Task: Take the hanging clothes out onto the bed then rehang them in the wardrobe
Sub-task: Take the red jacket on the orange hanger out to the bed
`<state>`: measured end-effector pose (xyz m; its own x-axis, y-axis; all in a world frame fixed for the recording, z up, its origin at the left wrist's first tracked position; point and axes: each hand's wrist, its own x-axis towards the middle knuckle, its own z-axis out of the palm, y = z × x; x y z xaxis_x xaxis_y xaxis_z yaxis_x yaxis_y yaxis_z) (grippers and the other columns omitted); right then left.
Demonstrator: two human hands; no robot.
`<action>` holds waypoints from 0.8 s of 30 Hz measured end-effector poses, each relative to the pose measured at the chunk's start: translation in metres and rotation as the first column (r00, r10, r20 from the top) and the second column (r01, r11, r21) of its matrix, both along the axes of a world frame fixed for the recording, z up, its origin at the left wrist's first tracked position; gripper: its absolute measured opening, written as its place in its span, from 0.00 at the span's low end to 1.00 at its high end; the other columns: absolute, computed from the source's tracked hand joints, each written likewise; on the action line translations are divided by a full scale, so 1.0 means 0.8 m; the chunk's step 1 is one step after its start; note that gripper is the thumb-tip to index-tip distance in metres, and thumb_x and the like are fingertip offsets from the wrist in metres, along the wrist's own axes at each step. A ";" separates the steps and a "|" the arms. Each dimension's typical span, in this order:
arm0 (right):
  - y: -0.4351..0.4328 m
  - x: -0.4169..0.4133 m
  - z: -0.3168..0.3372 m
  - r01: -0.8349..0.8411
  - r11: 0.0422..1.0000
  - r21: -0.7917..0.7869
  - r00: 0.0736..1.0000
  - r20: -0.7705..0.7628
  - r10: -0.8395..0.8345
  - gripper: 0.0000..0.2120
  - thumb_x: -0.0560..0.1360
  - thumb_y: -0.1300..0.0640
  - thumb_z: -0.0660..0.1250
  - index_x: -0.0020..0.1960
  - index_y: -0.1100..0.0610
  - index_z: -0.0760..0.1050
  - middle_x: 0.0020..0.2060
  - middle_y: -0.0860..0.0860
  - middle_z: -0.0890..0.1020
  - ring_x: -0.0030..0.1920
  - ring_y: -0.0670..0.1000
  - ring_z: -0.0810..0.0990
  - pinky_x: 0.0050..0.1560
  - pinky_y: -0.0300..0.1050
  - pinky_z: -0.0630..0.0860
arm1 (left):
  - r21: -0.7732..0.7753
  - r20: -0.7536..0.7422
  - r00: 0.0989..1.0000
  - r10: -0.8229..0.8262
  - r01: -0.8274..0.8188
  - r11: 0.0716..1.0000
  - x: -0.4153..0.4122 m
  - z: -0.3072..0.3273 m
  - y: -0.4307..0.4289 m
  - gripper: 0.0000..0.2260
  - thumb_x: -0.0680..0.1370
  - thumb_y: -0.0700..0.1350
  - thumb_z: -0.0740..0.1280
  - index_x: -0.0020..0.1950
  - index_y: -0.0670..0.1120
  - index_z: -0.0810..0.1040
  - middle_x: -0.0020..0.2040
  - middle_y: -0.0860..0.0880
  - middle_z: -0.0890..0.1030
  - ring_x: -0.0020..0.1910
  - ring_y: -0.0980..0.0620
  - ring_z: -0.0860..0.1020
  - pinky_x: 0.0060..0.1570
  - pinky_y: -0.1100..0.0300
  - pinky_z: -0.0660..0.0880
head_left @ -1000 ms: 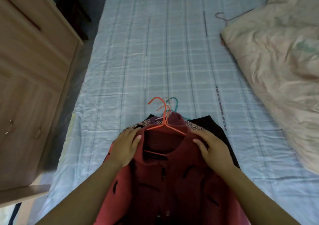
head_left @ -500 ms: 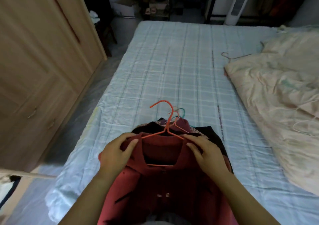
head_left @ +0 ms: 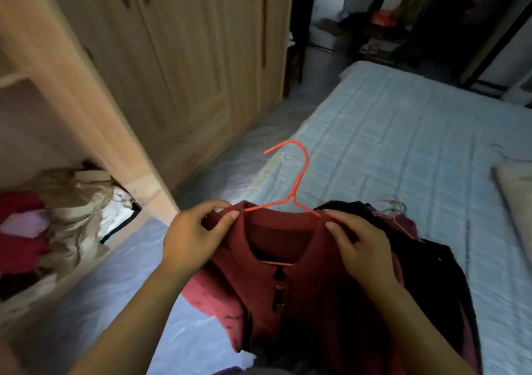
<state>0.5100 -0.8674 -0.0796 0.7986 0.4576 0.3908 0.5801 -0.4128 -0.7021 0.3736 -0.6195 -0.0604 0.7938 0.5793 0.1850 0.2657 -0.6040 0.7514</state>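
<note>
A dark red shirt (head_left: 288, 297) hangs on an orange wire hanger (head_left: 299, 178), lifted above the near edge of the bed (head_left: 403, 132). My left hand (head_left: 193, 239) grips its left shoulder and my right hand (head_left: 362, 248) grips its right shoulder. Under and right of it lies a pile of dark clothes (head_left: 426, 256) with more hanger hooks (head_left: 394, 204) showing. The open wardrobe compartment (head_left: 51, 132) is at the left.
Folded and crumpled clothes (head_left: 54, 216) fill the wardrobe's lower shelf. Shut wooden wardrobe doors (head_left: 184, 66) run along the left. A narrow floor strip (head_left: 247, 150) separates wardrobe and bed. A beige quilt (head_left: 518, 190) lies at the right edge. Clutter stands near the far doorway (head_left: 374, 29).
The view has swung left toward the wardrobe. Both hands have raised the red shirt on its hanger off the pile and carried it leftward.
</note>
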 end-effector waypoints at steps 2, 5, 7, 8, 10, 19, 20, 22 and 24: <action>0.043 -0.035 -0.003 -0.067 0.998 -0.004 0.998 -0.013 0.067 0.12 0.73 0.49 0.65 0.52 0.53 0.82 0.47 0.38 0.80 0.51 0.34 0.76 0.55 0.24 0.66 | -0.154 -0.023 1.000 -0.021 0.017 0.988 -0.049 -0.003 0.035 0.05 0.71 0.55 0.72 0.42 0.56 0.81 0.37 0.65 0.81 0.39 0.66 0.78 0.43 0.66 0.73; 0.109 -0.086 -0.008 -0.175 0.984 0.024 0.983 -0.050 0.176 0.15 0.73 0.46 0.63 0.52 0.54 0.82 0.47 0.41 0.82 0.50 0.36 0.78 0.55 0.26 0.68 | -0.228 -0.038 0.999 0.015 -0.023 0.973 -0.128 -0.005 0.086 0.03 0.72 0.49 0.74 0.41 0.57 0.81 0.34 0.62 0.80 0.35 0.65 0.77 0.41 0.68 0.71; 0.155 -0.116 -0.004 -0.232 0.971 0.050 0.969 -0.070 0.236 0.14 0.72 0.47 0.66 0.51 0.54 0.82 0.47 0.43 0.83 0.49 0.35 0.78 0.54 0.26 0.69 | -0.226 -0.005 0.995 0.098 -0.097 0.969 -0.176 0.000 0.116 0.08 0.69 0.58 0.71 0.43 0.56 0.81 0.38 0.58 0.82 0.38 0.59 0.79 0.45 0.61 0.74; 0.177 -0.129 -0.002 -0.266 0.962 0.063 0.960 -0.074 0.270 0.13 0.72 0.49 0.67 0.51 0.54 0.82 0.47 0.43 0.83 0.49 0.33 0.78 0.54 0.26 0.69 | -0.214 0.014 0.991 0.133 -0.126 0.969 -0.198 0.001 0.132 0.12 0.68 0.62 0.68 0.44 0.56 0.81 0.40 0.57 0.83 0.41 0.59 0.80 0.48 0.59 0.75; 0.220 -0.153 0.004 -0.337 0.938 0.081 0.938 -0.055 0.342 0.13 0.72 0.48 0.67 0.51 0.54 0.82 0.47 0.42 0.82 0.49 0.30 0.77 0.53 0.25 0.69 | -0.176 0.033 0.978 0.204 -0.195 0.965 -0.236 0.005 0.158 0.14 0.67 0.63 0.66 0.45 0.56 0.81 0.42 0.57 0.83 0.44 0.58 0.80 0.52 0.55 0.75; 0.422 -0.235 0.056 -0.561 0.810 0.170 0.828 0.123 0.547 0.11 0.70 0.53 0.71 0.50 0.56 0.83 0.47 0.42 0.82 0.49 0.31 0.78 0.52 0.26 0.70 | 0.093 0.261 0.817 0.514 -0.552 0.829 -0.354 0.065 0.295 0.13 0.70 0.62 0.66 0.44 0.55 0.81 0.41 0.62 0.82 0.45 0.65 0.79 0.49 0.54 0.76; 0.445 -0.236 0.062 -0.572 0.797 0.196 0.820 0.120 0.559 0.10 0.70 0.53 0.71 0.50 0.55 0.83 0.47 0.41 0.82 0.48 0.31 0.78 0.52 0.26 0.70 | 0.124 0.288 0.803 0.522 -0.571 0.811 -0.357 0.073 0.312 0.13 0.70 0.62 0.66 0.44 0.55 0.81 0.41 0.62 0.82 0.44 0.64 0.80 0.49 0.54 0.76; 0.495 -0.238 0.080 -0.585 0.767 0.263 0.808 0.105 0.580 0.10 0.71 0.50 0.70 0.51 0.51 0.82 0.46 0.39 0.83 0.48 0.34 0.80 0.52 0.27 0.71 | 0.176 0.326 0.771 0.547 -0.618 0.766 -0.360 0.091 0.350 0.13 0.69 0.62 0.67 0.43 0.54 0.81 0.41 0.61 0.82 0.44 0.61 0.81 0.48 0.54 0.77; 0.553 -0.236 0.102 -0.599 0.736 0.317 0.795 0.120 0.595 0.09 0.72 0.49 0.71 0.50 0.48 0.81 0.46 0.39 0.83 0.48 0.33 0.79 0.52 0.27 0.70 | 0.180 0.362 0.727 0.584 -0.669 0.721 -0.361 0.112 0.394 0.14 0.68 0.63 0.67 0.42 0.55 0.81 0.42 0.60 0.83 0.45 0.61 0.81 0.50 0.54 0.77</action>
<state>0.3210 -0.4247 0.0016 0.3998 0.6855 0.6085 0.6379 0.2687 -0.7217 0.0851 -0.3042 0.0293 0.1605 0.8122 0.5609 0.4804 -0.5607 0.6744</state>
